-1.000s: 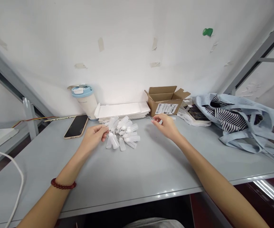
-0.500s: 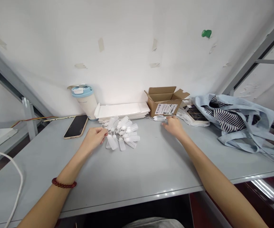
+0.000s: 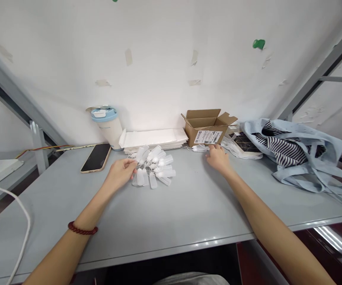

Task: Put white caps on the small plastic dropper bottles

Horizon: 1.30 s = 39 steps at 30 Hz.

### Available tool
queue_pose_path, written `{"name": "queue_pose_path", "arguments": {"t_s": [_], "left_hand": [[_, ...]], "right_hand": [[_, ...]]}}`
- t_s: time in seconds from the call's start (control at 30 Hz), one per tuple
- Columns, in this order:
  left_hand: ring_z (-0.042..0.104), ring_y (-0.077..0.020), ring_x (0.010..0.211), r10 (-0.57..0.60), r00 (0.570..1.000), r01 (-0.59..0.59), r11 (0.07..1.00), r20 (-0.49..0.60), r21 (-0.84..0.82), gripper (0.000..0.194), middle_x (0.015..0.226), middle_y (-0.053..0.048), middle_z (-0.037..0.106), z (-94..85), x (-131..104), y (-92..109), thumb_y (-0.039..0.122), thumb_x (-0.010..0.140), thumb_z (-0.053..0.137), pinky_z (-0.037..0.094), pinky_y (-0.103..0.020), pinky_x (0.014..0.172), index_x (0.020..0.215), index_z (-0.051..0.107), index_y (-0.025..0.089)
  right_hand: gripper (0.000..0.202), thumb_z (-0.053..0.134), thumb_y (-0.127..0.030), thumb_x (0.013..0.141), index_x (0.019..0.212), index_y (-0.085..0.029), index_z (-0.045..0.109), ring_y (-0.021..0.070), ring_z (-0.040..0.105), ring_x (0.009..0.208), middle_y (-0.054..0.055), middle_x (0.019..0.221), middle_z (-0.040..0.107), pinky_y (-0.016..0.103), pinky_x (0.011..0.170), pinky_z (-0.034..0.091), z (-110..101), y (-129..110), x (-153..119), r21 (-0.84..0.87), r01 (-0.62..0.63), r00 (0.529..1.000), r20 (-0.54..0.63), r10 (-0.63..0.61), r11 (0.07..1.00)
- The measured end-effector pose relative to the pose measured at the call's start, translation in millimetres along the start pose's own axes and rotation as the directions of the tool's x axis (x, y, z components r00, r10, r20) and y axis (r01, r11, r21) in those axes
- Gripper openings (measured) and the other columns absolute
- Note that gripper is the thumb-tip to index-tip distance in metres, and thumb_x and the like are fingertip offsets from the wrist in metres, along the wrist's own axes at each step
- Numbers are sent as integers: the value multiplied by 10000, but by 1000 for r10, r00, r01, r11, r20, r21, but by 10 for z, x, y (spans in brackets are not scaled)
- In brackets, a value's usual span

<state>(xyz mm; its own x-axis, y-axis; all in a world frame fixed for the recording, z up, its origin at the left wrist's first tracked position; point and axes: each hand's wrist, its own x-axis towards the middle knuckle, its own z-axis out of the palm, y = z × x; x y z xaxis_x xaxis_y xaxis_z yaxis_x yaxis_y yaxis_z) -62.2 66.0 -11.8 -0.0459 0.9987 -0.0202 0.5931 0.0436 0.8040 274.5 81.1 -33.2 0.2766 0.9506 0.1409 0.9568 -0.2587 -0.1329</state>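
Observation:
A pile of small translucent white plastic pieces with thin white strings lies on the grey table. At the pile's left edge my left hand has its thumb and fingertips pinched together; what lies between them is hidden. A few similar pieces lie in front of the small cardboard box. My right hand rests beside them, palm down, fingertips at their right end and thumb apart from the fingers. No piece shows in its grasp.
Behind the pile lies a stack of white paper sleeves. A lidded cup and a phone are at the left. To the right are a dark item in plastic wrap and a light blue cloth bag. A white cable crosses the left side.
My left hand has shifted slightly right, and a piece near its fingertips has turned more upright. The right thumb has drawn back a little from the pieces by the box.

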Motion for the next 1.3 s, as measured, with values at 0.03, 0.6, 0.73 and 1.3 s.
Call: {"name": "queue_pose_path", "arguments": {"t_s": [0.03, 0.6, 0.73, 1.3], "left_hand": [[536, -144, 462, 8, 1000, -8, 1000, -2, 1, 317, 590, 8, 630, -2, -3, 2, 431, 678, 545, 386, -252, 506, 815, 626, 157], [539, -141, 452, 63, 998, -63, 998, -20, -3, 280, 549, 24, 607, 9, -54, 73, 395, 679, 546, 403, -245, 491, 834, 614, 172], [539, -141, 450, 72, 997, -73, 997, -30, -20, 273, 552, 19, 606, 14, -60, 73, 385, 676, 555, 406, -245, 484, 834, 610, 169], [517, -127, 511, 185, 979, -176, 979, 85, -105, 264, 613, 7, 578, 109, -200, 168, 423, 752, 534, 395, -220, 480, 790, 605, 172]], "right_hand": [[366, 448, -157, 839, 1200, -112, 492, 332, 419, 1158, 197, 1246, 461, 478, 868, 405, -1, 6, 3, -1, -1, 1000, -4, 1, 1000], [268, 454, -89, 797, 1007, -102, 620, 338, 492, 1057, 196, 1103, 558, 417, 791, 408, -22, 53, 4, -50, 27, 999, -42, -30, 998], [227, 446, -110, 814, 951, -118, 627, 295, 563, 966, 167, 970, 634, 391, 776, 410, -39, 38, -14, -51, 37, 999, -36, -39, 998], [149, 538, -242, 780, 884, -160, 604, 186, 591, 831, 65, 911, 661, 270, 670, 419, -188, -383, -299, 538, 322, 947, -194, -257, 779]]}}
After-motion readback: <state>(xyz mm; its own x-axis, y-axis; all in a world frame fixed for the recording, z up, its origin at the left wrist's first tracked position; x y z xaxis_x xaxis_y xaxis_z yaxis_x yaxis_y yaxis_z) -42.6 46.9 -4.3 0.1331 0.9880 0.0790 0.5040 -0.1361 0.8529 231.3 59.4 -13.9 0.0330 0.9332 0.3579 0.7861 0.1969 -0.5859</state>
